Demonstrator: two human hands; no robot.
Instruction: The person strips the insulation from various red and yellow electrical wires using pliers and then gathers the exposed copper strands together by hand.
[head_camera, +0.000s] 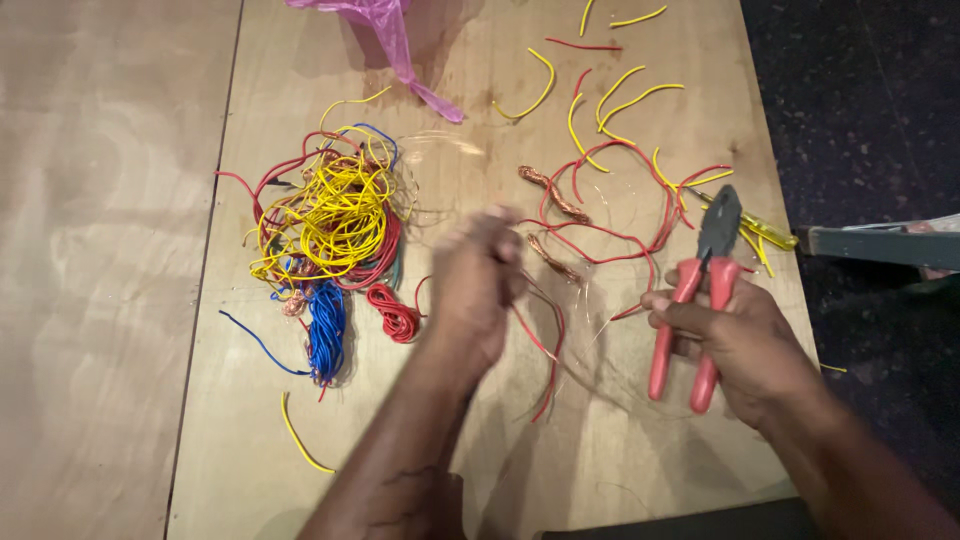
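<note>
Plywood tabletop fills the view, pale and bare along its near edge, with dark floor to the right. Nearest, the right hand is closed around the red handles of a pair of pliers, whose dark head points away toward the far right. The left hand sits at the middle of the board, blurred; its fingers look curled together, but I cannot tell for sure what they pinch. A red wire runs from just under that hand toward the near edge. Left of the hand lies a small red coil and a blue bundle, with a loose yellow piece nearer the edge. Beyond these is a big tangle of yellow, red and blue wire. Between the hands and farther out lie bare copper strands and red loops. Farther still, short yellow offcuts are scattered, and a pink plastic bag lies at the far edge.
</note>
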